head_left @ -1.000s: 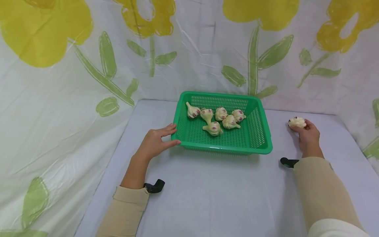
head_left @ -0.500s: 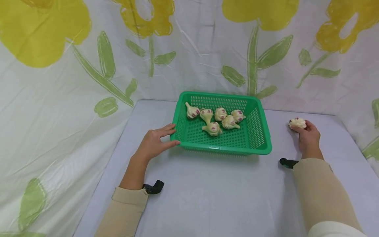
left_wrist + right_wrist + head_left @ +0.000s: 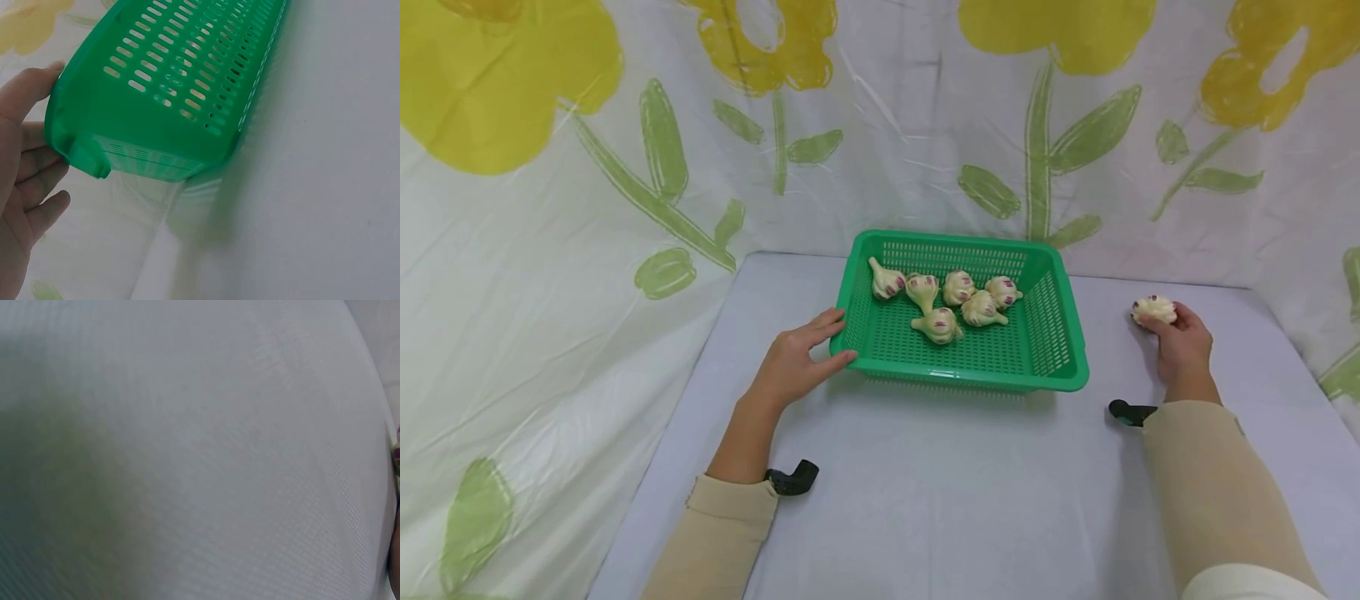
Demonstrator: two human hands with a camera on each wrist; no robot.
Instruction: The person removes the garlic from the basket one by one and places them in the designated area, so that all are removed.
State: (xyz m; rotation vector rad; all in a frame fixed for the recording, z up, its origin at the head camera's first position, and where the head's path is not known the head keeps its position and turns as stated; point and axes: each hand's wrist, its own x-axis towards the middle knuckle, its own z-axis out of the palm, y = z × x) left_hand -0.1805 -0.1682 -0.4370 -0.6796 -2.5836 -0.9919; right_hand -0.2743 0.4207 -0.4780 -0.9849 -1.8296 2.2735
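Observation:
Along its left rim and front left corner, the green plastic basket [image 3: 970, 377] is held by my left hand [image 3: 792, 360], thumb at the front corner and fingers on the side. In the left wrist view, the hand's fingers [image 3: 40, 159] meet the basket's rim. Several garlic bulbs [image 3: 940, 326] with purple streaks lie inside on the slotted floor. Far to the right, my right hand [image 3: 1184, 346] grips another garlic bulb [image 3: 1154, 309] between thumb and fingers, over the table. The right wrist view shows only a sliver of that garlic bulb [image 3: 397, 457] at its edge.
A pale cloth covers the table [image 3: 955, 483]. Behind and to the left hangs a white sheet [image 3: 895, 150] with painted yellow flowers. Black wrist-worn devices [image 3: 795, 477] sit on both forearms.
Both hands, the basket and the garlic bulbs stay practically where they were. Only a very slight shift of the head view shows.

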